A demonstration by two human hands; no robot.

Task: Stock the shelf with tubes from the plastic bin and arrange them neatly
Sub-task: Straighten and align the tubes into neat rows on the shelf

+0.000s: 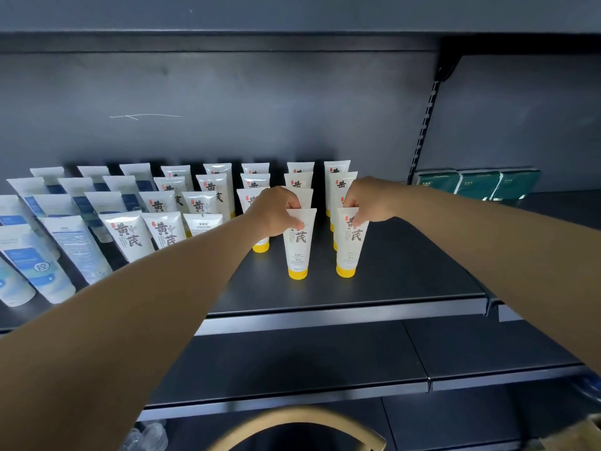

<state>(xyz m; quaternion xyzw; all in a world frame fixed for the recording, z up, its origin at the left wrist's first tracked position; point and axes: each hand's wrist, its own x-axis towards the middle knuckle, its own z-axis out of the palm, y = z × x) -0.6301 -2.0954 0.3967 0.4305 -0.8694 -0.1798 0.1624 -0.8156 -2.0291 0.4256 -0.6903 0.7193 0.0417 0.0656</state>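
Observation:
Two white tubes with yellow caps stand cap-down at the front of a dark shelf (pixel 406 275). My left hand (pixel 276 211) pinches the top edge of the left tube (pixel 297 249). My right hand (pixel 370 201) pinches the top edge of the right tube (pixel 349 245). Behind them stand rows of several like tubes (pixel 211 187), upright in columns reaching to the back panel. The plastic bin is not in view.
White-and-blue tubes (pixel 65 236) fill the shelf's left part, some leaning. Green packs (pixel 478 182) sit on the neighbouring shelf to the right, past a slotted upright (pixel 426 125). Lower dark shelves (pixel 325 362) and a curved gold-coloured rim (pixel 292 418) lie below.

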